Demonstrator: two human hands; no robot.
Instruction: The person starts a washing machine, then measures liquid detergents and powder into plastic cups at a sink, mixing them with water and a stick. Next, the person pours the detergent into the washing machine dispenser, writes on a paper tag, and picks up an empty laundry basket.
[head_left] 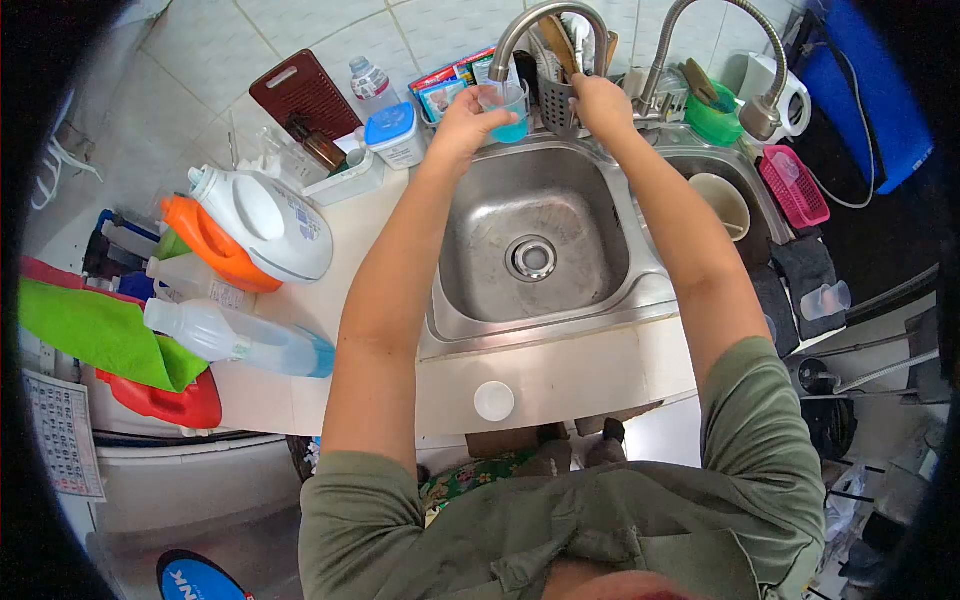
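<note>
My left hand point(468, 122) is closed around a clear cup point(512, 118) with blue liquid in it, just below the spout of the curved faucet point(553, 12). At the grey perforated utensil holder point(558, 106) behind the sink, my right hand point(602, 100) has its fingers closed at the lower end of a wooden utensil point(557, 42). Other utensils stand upright in the holder. Below both hands lies the steel sink basin point(535, 225), with a round drain at its middle. A white cap point(494, 401) lies on the counter's front edge.
On the left counter lie a bottle with blue liquid point(240, 335) and a white detergent jug point(262, 225). A blue-lidded tub point(396, 136) stands behind the sink. To the right are a second basin with a cream bowl point(720, 205), a pink basket point(793, 186) and a flexible faucet point(760, 118).
</note>
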